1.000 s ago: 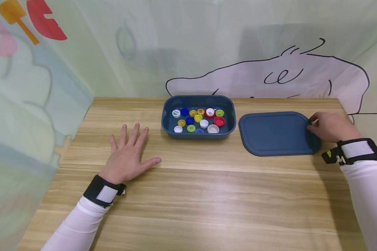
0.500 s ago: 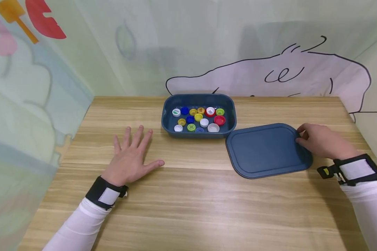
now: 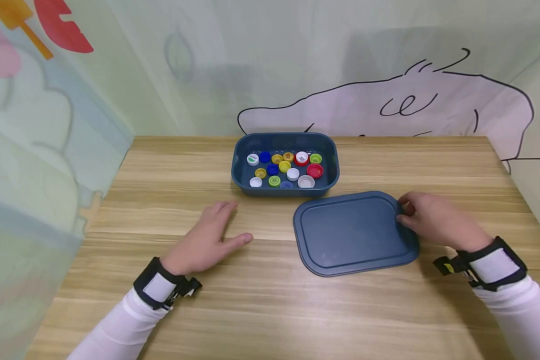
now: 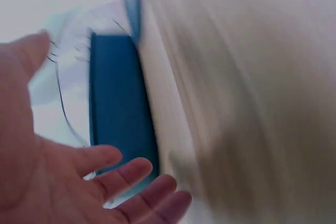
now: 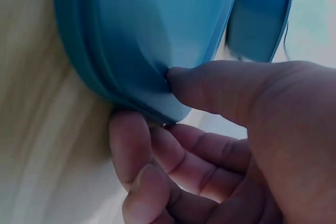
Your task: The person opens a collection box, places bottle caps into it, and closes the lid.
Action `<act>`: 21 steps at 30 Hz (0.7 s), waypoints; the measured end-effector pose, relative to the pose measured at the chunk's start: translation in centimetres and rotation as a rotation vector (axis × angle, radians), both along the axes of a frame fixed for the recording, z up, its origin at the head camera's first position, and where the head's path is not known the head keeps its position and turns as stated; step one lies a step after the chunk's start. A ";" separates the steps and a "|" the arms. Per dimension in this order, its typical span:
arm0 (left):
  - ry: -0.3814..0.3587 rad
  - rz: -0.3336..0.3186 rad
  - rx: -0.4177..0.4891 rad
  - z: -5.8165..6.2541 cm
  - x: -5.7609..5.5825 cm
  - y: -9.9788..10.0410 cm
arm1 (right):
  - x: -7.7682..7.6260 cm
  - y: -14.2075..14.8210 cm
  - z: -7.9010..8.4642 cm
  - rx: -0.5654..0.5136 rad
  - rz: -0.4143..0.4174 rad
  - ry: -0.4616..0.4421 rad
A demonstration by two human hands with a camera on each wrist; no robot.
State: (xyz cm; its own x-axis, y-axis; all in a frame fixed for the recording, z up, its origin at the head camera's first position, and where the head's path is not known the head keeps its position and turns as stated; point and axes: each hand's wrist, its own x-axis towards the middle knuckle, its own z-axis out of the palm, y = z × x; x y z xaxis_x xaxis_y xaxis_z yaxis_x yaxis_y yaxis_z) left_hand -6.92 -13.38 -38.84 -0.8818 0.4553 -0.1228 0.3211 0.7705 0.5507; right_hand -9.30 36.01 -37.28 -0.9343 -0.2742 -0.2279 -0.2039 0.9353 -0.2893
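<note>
A dark blue lid with rounded corners lies flat-side up in front of the box, its left end lower toward me. My right hand pinches its right end, thumb on top and fingers curled under the rim, as the right wrist view shows at the lid's edge. Behind it stands a dark blue box holding several bottle caps in white, yellow, blue, green and red. To the left of the lid, my left hand holds nothing; its fingers are relaxed and the thumb points toward the lid.
The wooden table ends at the back against a printed curtain. More printed curtain hangs along the left side. In the left wrist view the box's side shows beyond the fingers.
My right hand has brought the lid leftward and toward me, from beside the box to in front of its right part. My left hand has shifted right, its spread fingers drawing together.
</note>
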 end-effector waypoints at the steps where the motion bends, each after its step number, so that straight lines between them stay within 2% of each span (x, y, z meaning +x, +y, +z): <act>1: -0.058 -0.008 0.062 0.1 0.1 0.3 | 0.2 -0.4 -0.1 -0.004 0.002 0.003; 6: -0.367 -0.008 0.314 0.3 0.6 2.0 | 0.9 -2.7 -0.3 -0.033 0.006 0.013; 12: -0.649 0.010 0.541 0.8 1.0 3.0 | 1.7 -4.8 -0.3 -0.100 -0.029 -0.015; 16: -0.773 0.037 0.655 1.0 1.2 3.0 | 2.1 -5.5 -0.2 -0.143 -0.076 -0.042; 21: -0.818 0.088 0.710 1.3 1.3 3.1 | 2.2 -5.6 -0.2 -0.218 -0.110 -0.081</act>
State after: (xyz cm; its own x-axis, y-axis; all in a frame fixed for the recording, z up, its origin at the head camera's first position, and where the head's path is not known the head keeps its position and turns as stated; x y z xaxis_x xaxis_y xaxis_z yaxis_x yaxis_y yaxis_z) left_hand -5.65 -10.25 -37.56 -0.6860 0.5931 -0.4216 -0.3864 0.1940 0.9017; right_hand -7.09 30.41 -37.46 -0.9425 -0.2223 -0.2495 -0.0721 0.8642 -0.4979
